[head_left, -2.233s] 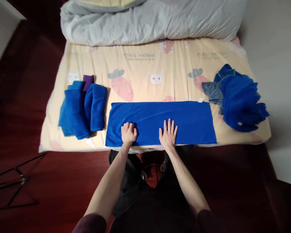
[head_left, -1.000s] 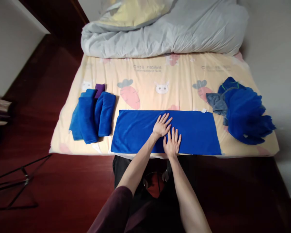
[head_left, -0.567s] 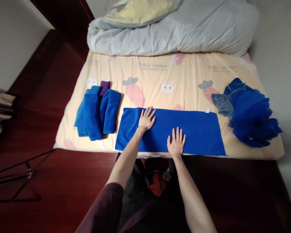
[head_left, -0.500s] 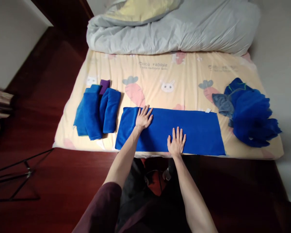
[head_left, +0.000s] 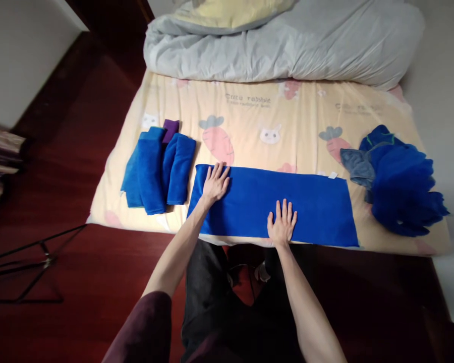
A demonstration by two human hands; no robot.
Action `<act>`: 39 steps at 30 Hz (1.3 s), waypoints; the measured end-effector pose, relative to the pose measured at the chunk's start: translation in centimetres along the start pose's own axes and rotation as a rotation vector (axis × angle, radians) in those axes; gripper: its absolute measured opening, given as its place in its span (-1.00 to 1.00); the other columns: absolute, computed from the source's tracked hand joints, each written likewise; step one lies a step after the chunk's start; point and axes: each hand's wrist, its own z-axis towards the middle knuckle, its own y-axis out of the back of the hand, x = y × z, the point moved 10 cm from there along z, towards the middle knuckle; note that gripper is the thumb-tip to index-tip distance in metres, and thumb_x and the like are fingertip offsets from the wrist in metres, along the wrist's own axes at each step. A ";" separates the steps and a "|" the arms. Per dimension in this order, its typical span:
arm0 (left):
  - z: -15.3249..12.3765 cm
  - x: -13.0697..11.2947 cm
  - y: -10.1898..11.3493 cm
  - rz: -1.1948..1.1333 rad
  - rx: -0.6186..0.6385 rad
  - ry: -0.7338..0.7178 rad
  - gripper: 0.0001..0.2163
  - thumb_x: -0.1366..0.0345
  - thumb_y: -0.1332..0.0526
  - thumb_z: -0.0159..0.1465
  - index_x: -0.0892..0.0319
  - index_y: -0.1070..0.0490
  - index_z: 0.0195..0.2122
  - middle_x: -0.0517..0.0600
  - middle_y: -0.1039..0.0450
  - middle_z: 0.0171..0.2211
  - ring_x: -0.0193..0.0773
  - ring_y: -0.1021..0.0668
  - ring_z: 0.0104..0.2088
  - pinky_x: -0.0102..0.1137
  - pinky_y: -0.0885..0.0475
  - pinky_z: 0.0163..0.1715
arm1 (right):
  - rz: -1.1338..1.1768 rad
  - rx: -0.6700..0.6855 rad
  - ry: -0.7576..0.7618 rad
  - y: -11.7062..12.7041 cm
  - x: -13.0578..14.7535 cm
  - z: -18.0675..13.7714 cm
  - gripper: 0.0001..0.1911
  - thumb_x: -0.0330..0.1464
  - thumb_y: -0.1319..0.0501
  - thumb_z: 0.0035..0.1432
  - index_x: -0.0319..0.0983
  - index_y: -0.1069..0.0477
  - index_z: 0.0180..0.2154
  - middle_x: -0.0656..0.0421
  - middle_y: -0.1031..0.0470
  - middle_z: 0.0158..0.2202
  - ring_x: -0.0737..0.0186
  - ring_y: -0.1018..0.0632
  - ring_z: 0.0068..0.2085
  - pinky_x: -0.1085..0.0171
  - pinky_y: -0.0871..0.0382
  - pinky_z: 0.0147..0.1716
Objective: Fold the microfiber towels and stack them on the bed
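A long blue towel (head_left: 310, 201) lies folded flat along the near edge of the mattress (head_left: 249, 121). My left hand (head_left: 214, 182) rests flat on its far left part, fingers spread and open. Pressing down near the towel's front edge at its middle is my right hand (head_left: 282, 228), also flat and open. Neither hand holds anything.
Folded blue towels (head_left: 157, 169) with a purple one (head_left: 171, 129) behind them lie left of the long towel. A heap of loose blue and grey cloths (head_left: 397, 181) sits at the right. A grey duvet (head_left: 280, 43) fills the far end. A black metal stand (head_left: 26, 262) is on the dark red floor.
My left hand has slid leftwards along the towel from its middle to its left end. My right hand has stayed near the front edge. The view has shifted slightly.
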 end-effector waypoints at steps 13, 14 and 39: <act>-6.0 1.1 0.0 0.060 0.038 -0.008 -0.44 0.07 0.05 0.49 0.09 -0.10 0.47 0.07 0.10 0.52 -0.02 0.05 0.52 0.06 0.22 0.46 | -0.058 -0.066 0.048 0.2 0.3 -0.1 -0.38 -0.23 0.04 0.45 -0.24 -0.12 0.44 0.02 0.00 0.51 -0.05 0.02 0.51 -0.22 0.13 0.43; -5.5 2.3 0.2 0.061 0.032 0.018 -0.44 0.06 0.05 0.49 0.09 -0.10 0.47 0.07 0.10 0.52 -0.01 0.05 0.52 0.06 0.22 0.46 | -0.061 -0.071 0.048 0.2 0.2 -0.1 -0.38 -0.23 0.04 0.45 -0.24 -0.12 0.44 0.03 0.00 0.51 -0.04 0.02 0.51 -0.22 0.13 0.43; -23.6 -1.6 0.6 0.030 -0.155 0.308 -0.41 0.15 0.10 0.49 0.37 -0.07 0.46 0.28 0.11 0.51 0.07 0.06 0.51 0.10 0.10 0.46 | -0.004 0.006 0.004 0.2 -0.4 -0.3 -0.37 -0.19 0.11 0.48 -0.24 -0.06 0.47 0.05 0.12 0.54 -0.05 0.11 0.53 -0.19 0.27 0.45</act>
